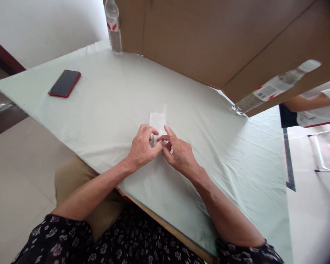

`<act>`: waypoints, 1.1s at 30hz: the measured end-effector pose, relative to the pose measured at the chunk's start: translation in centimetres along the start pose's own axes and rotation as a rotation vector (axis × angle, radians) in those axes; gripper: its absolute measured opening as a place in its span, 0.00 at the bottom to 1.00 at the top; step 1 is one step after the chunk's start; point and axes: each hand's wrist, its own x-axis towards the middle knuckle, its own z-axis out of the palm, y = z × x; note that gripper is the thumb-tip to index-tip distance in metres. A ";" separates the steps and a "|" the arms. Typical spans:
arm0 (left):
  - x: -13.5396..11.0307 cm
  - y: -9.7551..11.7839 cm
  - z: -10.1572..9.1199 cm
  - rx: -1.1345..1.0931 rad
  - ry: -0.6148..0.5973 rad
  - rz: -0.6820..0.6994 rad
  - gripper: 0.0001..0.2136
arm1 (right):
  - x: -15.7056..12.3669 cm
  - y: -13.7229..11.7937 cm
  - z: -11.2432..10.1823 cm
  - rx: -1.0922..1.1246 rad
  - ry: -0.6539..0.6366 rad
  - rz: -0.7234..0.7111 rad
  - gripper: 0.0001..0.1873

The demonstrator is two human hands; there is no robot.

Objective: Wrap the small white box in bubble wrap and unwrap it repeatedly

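A small, clear plastic bag (157, 119) lies flat on the pale green tablecloth in front of me, its near end under my fingers. My left hand (144, 146) bends over that end from the left, thumb and fingers curled in at the bag's edge. From the right, my right hand (178, 148) meets it, with its thumb and fingertips drawn together at the same edge and its index finger raised somewhat. The tips of both hands almost touch, and they partly hide the near end of the bag.
A phone in a red case (64, 83) lies at the left. Upright cardboard (187, 36) stands along the back, with a water bottle (114, 29) before its left end and another bottle (275, 88) at its right. Beyond, another person's arm (308, 102) shows.
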 end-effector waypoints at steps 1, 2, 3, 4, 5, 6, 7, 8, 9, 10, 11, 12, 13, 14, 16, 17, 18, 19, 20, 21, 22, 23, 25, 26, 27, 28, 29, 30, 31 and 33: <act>0.0 0.1 0.1 0.006 -0.014 -0.014 0.07 | 0.1 0.1 -0.1 0.012 0.003 -0.007 0.38; 0.1 0.2 0.2 0.012 -0.033 -0.026 0.06 | 0.1 0.2 -0.3 0.046 -0.004 -0.014 0.38; 0.1 0.2 0.3 0.017 -0.052 -0.034 0.07 | 0.2 0.4 -0.5 0.105 -0.022 -0.017 0.38; 0.2 0.1 0.4 0.021 -0.066 -0.039 0.07 | 0.3 0.6 -0.7 0.184 -0.047 -0.013 0.39; 0.2 0.1 0.5 0.027 -0.072 -0.042 0.06 | 0.4 0.8 -1.0 0.275 -0.071 0.003 0.38; 0.3 0.0 0.5 0.033 -0.072 -0.044 0.06 | 0.5 1.1 -1.2 0.362 -0.081 0.030 0.38; 0.3 -0.1 0.6 0.041 -0.070 -0.046 0.06 | 0.6 1.4 -1.3 0.429 -0.069 0.067 0.36; 0.3 -0.2 0.6 0.050 -0.069 -0.046 0.06 | 0.7 1.7 -1.4 0.466 -0.031 0.107 0.33; 0.2 -0.2 0.6 0.059 -0.069 -0.044 0.06 | 0.8 2.0 -1.4 0.470 0.025 0.138 0.30; 0.2 -0.3 0.7 0.068 -0.071 -0.040 0.06 | 0.9 2.3 -1.4 0.446 0.083 0.157 0.28; 0.1 -0.3 0.7 0.078 -0.075 -0.033 0.06 | 1.1 2.5 -1.3 0.404 0.130 0.162 0.26; 0.1 -0.3 0.7 0.089 -0.079 -0.023 0.06 | 1.2 2.7 -1.2 0.354 0.159 0.153 0.25; 0.1 -0.3 0.7 0.105 -0.083 -0.007 0.07 | 1.4 2.8 -1.0 0.302 0.170 0.135 0.25; 0.0 -0.3 0.6 0.130 -0.087 0.016 0.08 | 1.6 2.9 -0.8 0.254 0.168 0.112 0.26; 0.0 -0.3 0.6 0.203 -0.092 0.093 0.13 | 2.0 3.0 -0.4 0.169 0.143 0.067 0.27; 0.0 -0.3 0.5 0.247 -0.095 0.144 0.15 | 2.2 3.1 -0.3 0.135 0.129 0.049 0.27; 0.1 -0.3 0.5 0.291 -0.101 0.196 0.16 | 2.3 3.1 -0.1 0.110 0.114 0.038 0.26; 0.1 -0.3 0.5 0.332 -0.111 0.243 0.15 | 2.4 3.1 0.0 0.093 0.102 0.034 0.26; 0.2 -0.4 0.4 0.364 -0.124 0.281 0.14 | 2.5 3.1 0.1 0.083 0.092 0.034 0.26; 0.2 -0.5 0.4 0.388 -0.138 0.307 0.14 | 2.5 3.1 0.1 0.080 0.087 0.034 0.25; 0.3 -0.5 0.4 0.402 -0.151 0.321 0.13 | 2.4 3.1 0.1 0.081 0.086 0.035 0.25; 0.3 -0.6 0.4 0.410 -0.160 0.326 0.13 | 2.4 3.0 0.1 0.084 0.088 0.034 0.25; 0.3 -0.7 0.4 0.410 -0.169 0.321 0.13 | 2.2 3.0 0.1 0.096 0.102 0.034 0.25; 0.3 -0.7 0.4 0.408 -0.170 0.316 0.13 | 2.2 3.0 0.1 0.109 0.114 0.041 0.25; 0.3 -0.7 0.4 0.408 -0.169 0.311 0.13 | 2.2 3.0 0.1 0.131 0.129 0.057 0.25; 0.3 -0.6 0.4 0.411 -0.165 0.307 0.12 | 2.2 3.1 0.1 0.162 0.147 0.085 0.25; 0.3 -0.6 0.3 0.415 -0.162 0.306 0.11 | 2.3 3.3 0.1 0.203 0.166 0.126 0.24; 0.3 -0.5 0.3 0.422 -0.159 0.308 0.11 | 2.4 3.5 0.1 0.251 0.183 0.179 0.23; 0.3 -0.5 0.3 0.430 -0.157 0.313 0.11 | 2.7 3.8 0.1 0.309 0.190 0.241 0.23; 0.3 -0.4 0.3 0.455 -0.158 0.330 0.10 | 3.3 4.4 0.0 0.454 0.149 0.392 0.24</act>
